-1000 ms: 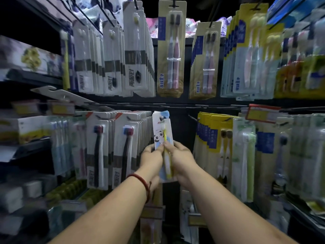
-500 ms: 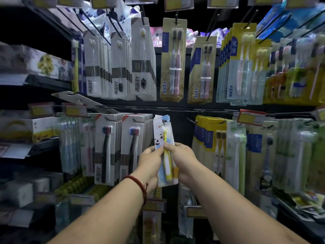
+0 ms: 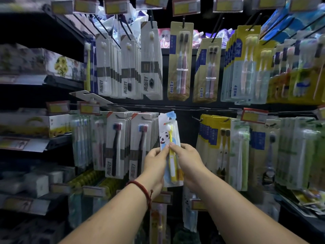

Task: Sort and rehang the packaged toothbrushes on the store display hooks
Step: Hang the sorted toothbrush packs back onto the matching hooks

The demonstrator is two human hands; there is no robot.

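- One head-worn wide-angle view looks forward and slightly down, close to the display wall.
- The grip, where the left hand (image 3: 155, 162) and right hand (image 3: 190, 159) pinch the panda toothbrush pack (image 3: 168, 136), sits just below frame centre.
- Hooked packs (image 3: 179, 60) fill the frame above and on both sides of the grip.
- The frame edges bend and blur.

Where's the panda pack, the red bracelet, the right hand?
panda pack (image 3: 164, 138), head view, on the panda drawing.
red bracelet (image 3: 139, 185), head view, on the cord.
right hand (image 3: 190, 161), head view, on its back.
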